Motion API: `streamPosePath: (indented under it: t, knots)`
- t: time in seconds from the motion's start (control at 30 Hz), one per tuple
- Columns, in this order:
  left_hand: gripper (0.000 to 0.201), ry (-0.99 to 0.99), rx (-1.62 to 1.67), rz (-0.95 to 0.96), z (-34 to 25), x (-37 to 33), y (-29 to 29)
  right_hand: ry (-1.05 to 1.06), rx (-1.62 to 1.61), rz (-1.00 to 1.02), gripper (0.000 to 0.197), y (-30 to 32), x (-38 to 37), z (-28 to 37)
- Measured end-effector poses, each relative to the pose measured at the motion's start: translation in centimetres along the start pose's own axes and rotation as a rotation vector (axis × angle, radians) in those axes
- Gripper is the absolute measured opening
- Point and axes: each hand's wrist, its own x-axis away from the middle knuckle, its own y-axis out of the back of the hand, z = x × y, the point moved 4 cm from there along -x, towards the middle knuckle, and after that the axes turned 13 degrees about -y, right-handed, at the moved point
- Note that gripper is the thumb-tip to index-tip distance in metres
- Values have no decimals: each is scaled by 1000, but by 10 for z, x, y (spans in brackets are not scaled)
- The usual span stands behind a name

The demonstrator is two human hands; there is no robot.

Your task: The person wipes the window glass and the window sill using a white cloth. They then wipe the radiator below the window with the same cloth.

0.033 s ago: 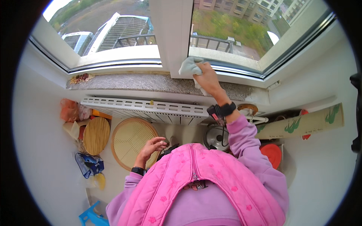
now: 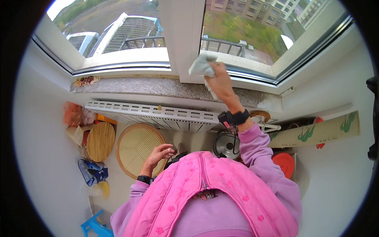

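My right hand (image 2: 221, 82) is closed around a crumpled pale cloth (image 2: 202, 65). The cloth lies against the white window frame (image 2: 182, 43), at the lower corner of the right-hand pane. Part of it hangs below my fingers, over the grey stone sill (image 2: 150, 86). Down by my pink vest, my left hand (image 2: 159, 154) is held loosely with its fingers apart and slightly bent. Nothing shows in it. It hovers above a round woven tray (image 2: 136, 144) that lies low down by the radiator.
Below the sill runs a white radiator (image 2: 158, 112). Left stand a round wooden lid or board (image 2: 101, 141), bags (image 2: 73, 113) and a blue plastic stool (image 2: 94, 226). On the right are a metal pot lid (image 2: 226, 145), a long patterned roll (image 2: 316, 130) and a red round object (image 2: 283, 164).
My right hand and the cloth have shifted slightly up along the window frame. My left hand looks the same.
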Motion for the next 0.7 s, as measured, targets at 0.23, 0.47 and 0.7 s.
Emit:
streamPosePath:
  t: [0.23,0.47,0.7]
  knots:
    - [36,-18,33,-26,13,9,4,624,5,-630,61,77,-37,125]
    - [36,-40,69,-99,18,12,9,630,294,-555,59,15,-43,110]
    - [38,3,50,-107,15,12,9,521,471,-242,30,-56,5,22]
